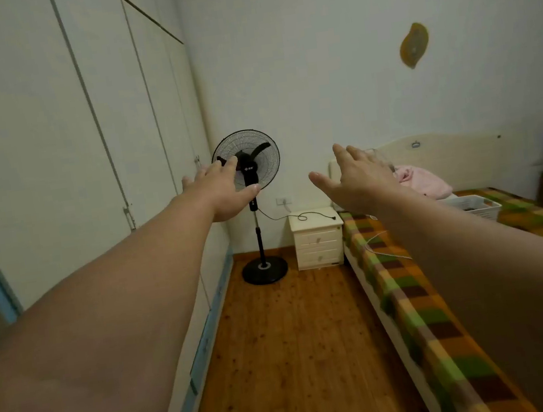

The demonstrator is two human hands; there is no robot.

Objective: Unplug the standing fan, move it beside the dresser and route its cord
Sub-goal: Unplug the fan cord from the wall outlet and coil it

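A black standing fan (259, 162) stands on its round base (265, 270) in the far corner, between the wardrobe and a small cream dresser (318, 243). Its black cord (302, 216) runs from the pole across the dresser top, and the plug end lies there, apart from the wall socket (283, 200). Both my arms are stretched forward, far short of the fan. My left hand (218, 192) is open, palm down, and overlaps the fan head in view. Over the bed's near corner my right hand (354, 179) is open with fingers spread. Neither holds anything.
White wardrobe doors (82, 144) line the left side. A bed with a checked cover (413, 294) fills the right, carrying a white basket (474, 208), a pink cloth (423, 179) and a white cable (382, 246). A strip of wooden floor (291, 341) runs between them.
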